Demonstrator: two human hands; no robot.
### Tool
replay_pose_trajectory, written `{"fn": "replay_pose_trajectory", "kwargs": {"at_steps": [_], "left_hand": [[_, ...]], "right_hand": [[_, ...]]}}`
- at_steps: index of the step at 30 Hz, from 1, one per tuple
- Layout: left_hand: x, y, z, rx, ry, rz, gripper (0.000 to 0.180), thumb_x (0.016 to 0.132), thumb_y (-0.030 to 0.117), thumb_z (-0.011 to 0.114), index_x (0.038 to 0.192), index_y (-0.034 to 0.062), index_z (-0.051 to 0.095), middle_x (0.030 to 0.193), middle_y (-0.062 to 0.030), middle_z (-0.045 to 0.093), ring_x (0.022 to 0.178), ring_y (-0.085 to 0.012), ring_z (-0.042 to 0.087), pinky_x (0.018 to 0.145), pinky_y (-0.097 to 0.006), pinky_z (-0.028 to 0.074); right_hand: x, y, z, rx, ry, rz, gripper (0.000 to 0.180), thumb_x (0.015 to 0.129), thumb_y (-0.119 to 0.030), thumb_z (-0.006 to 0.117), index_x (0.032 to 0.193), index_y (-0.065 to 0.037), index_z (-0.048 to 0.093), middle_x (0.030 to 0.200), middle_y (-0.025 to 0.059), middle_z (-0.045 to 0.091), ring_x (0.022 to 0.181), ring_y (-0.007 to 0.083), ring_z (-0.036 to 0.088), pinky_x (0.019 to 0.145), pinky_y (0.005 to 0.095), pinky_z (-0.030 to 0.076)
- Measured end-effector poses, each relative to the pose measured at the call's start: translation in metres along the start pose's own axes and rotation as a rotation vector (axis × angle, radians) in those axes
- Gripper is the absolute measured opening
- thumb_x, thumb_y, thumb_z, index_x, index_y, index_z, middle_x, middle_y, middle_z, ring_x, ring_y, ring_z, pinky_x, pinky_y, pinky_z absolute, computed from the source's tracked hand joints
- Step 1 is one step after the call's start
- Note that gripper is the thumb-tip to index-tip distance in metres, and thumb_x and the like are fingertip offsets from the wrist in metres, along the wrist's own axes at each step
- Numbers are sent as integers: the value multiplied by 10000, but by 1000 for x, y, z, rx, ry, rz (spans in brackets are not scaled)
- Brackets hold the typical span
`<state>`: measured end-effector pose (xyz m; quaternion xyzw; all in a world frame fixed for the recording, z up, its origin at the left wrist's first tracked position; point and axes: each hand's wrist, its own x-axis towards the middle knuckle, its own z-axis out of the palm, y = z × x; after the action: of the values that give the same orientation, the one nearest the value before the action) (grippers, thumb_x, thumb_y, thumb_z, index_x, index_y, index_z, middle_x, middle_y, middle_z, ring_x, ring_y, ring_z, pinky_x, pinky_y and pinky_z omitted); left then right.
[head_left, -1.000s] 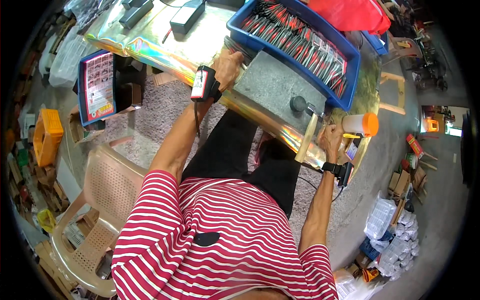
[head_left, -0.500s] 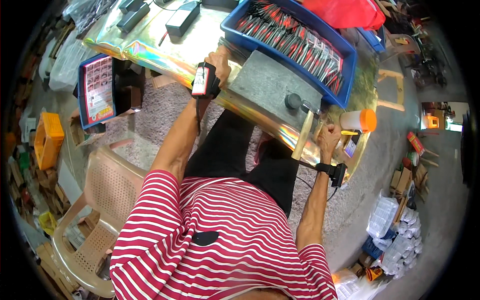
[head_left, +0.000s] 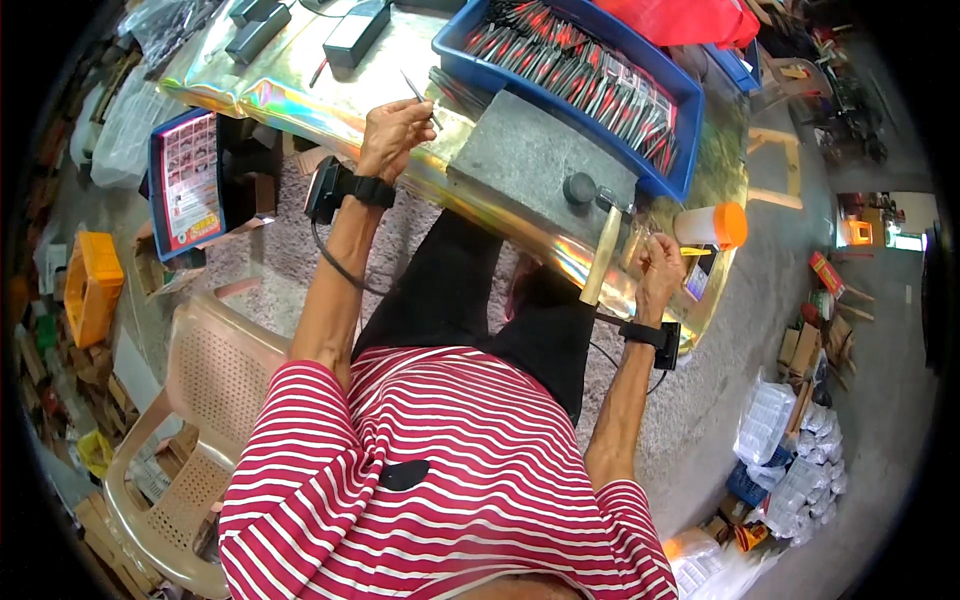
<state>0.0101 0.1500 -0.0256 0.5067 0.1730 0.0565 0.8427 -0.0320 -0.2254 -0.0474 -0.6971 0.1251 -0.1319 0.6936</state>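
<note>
Pinched in my left hand (head_left: 394, 138) is a thin pointed metal rod (head_left: 411, 86), held slanted above the front edge of the table. Similar dark rods (head_left: 460, 93) lie between that hand and a grey stone block (head_left: 540, 150). On the block rest a round black piece (head_left: 579, 187) and the head of a hammer, whose wooden handle (head_left: 601, 260) juts out over the table edge. My right hand (head_left: 660, 275) is closed at the fingertips, right of the handle; what it pinches is too small to make out. Beside it stands a white jar with an orange lid (head_left: 728, 226).
Behind the block sits a blue bin (head_left: 690, 140) full of red-and-black packed pieces. Black boxes (head_left: 357, 35) lie at the table's far left. A red bag (head_left: 690, 22) is at the back. A beige plastic chair (head_left: 225, 370) stands to my left.
My left hand has drawn back and left from the pile of rods, and the rod now shows in its fingers. My right hand has hardly moved. The view has shifted slightly.
</note>
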Motion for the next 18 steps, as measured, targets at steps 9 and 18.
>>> {"fn": "replay_pose_trajectory", "kwargs": {"at_steps": [9,18], "left_hand": [[-66,16,48,-153,-448,-26,126,789,93,535,857,6,475,792,-158,582,605,-154,585,469,-210,496],[-106,-5,84,-318,-570,-330,212,797,44,519,985,-22,448,898,-136,566,715,-134,589,632,-206,524]], "right_hand": [[-51,-80,48,143,-222,4,79,770,-57,543,834,-10,542,626,-12,480,502,38,418,437,162,333],[-92,-106,94,203,-464,1,107,778,-33,529,864,28,543,693,24,527,502,45,433,437,169,360]]}}
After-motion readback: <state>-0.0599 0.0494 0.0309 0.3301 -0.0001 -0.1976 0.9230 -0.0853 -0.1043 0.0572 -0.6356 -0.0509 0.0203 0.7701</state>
